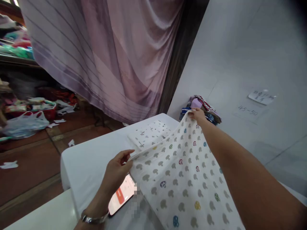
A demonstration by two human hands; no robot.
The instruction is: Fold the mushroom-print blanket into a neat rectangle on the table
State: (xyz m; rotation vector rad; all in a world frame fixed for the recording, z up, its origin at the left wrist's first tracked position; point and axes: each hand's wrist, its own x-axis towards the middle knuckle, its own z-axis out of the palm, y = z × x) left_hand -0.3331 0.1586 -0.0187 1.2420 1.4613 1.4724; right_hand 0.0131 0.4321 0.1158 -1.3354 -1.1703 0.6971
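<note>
A white cloth [177,172] printed with grey and coloured mushroom-like shapes is stretched between my two hands and hangs down toward me. My left hand [118,167] pinches its near-left corner, thumb and fingers closed on the edge. Farther off, my right hand [198,115] grips the opposite corner, raised in front of the wall. Behind the held edge, a second white printed cloth [148,135] lies flat on the white-covered table [88,153]. Below my left wrist rests a phone [122,195] with its screen lit, partly covered by my hand and the cloth.
A pile of folded fabrics [213,111] sits at the table's far end against the white wall [240,64]. A pink-purple curtain [134,57] hangs behind the table. On the floor at left are a plastic bag [26,124], a red basket [49,113] and paper scraps [9,164].
</note>
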